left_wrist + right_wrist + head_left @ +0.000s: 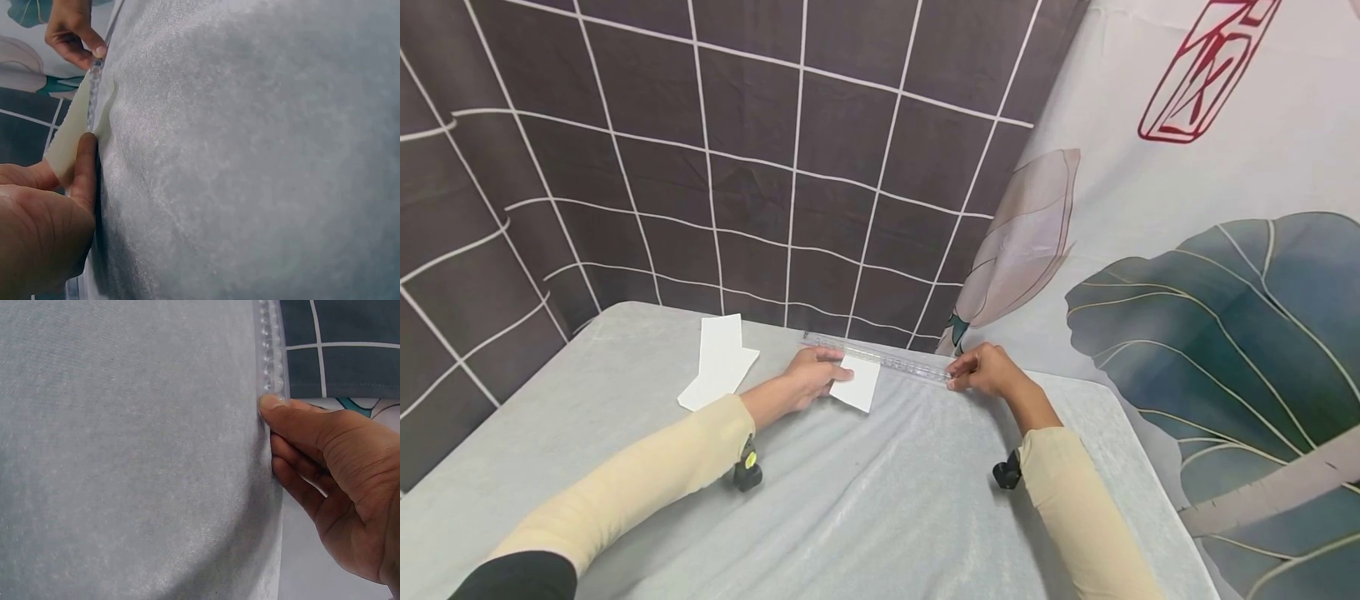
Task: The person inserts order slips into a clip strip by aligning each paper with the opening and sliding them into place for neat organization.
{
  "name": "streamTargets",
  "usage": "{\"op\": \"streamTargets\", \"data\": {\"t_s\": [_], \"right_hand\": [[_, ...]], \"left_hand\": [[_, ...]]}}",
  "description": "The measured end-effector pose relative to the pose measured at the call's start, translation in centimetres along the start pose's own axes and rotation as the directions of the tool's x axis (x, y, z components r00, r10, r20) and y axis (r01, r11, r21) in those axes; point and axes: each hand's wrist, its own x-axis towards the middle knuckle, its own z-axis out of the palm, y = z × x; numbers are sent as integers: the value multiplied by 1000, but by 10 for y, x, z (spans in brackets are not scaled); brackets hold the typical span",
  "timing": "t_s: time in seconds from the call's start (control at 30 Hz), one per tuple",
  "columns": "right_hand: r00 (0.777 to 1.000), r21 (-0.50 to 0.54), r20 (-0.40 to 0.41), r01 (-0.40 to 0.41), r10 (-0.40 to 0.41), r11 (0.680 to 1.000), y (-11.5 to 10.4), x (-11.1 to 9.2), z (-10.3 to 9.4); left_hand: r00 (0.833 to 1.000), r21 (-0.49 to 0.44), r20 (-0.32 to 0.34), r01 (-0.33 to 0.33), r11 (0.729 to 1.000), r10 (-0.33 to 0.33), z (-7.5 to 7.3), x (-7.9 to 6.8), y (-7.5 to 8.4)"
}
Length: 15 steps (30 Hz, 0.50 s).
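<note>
A clear plastic ruler (898,363) lies near the far edge of the cloth-covered table. My right hand (988,371) pinches its right end between thumb and fingers, as the right wrist view also shows on the ruler (270,353). My left hand (811,375) pinches a small white piece of paper (859,385) with the thumb on top, just in front of the ruler. In the left wrist view the paper (70,134) stands tilted beside the ruler (95,87), and a fingertip lies close to the ruler; whether it touches cannot be told.
Two white paper pieces (718,367) lie partly overlapping, left of my left hand. Grey cloth (880,508) with soft folds covers the table. Behind it hangs a dark curtain (745,200) with white grid lines, and a leaf-printed white curtain (1105,200) hangs at the right.
</note>
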Motion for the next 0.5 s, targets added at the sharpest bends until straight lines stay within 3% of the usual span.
{"op": "streamTargets", "data": {"t_s": [0.5], "right_hand": [[1000,-17,2,-11,11,1000,0,2,1]], "left_hand": [[999,-12,38,7,1000,-6,7,4,-3]]}}
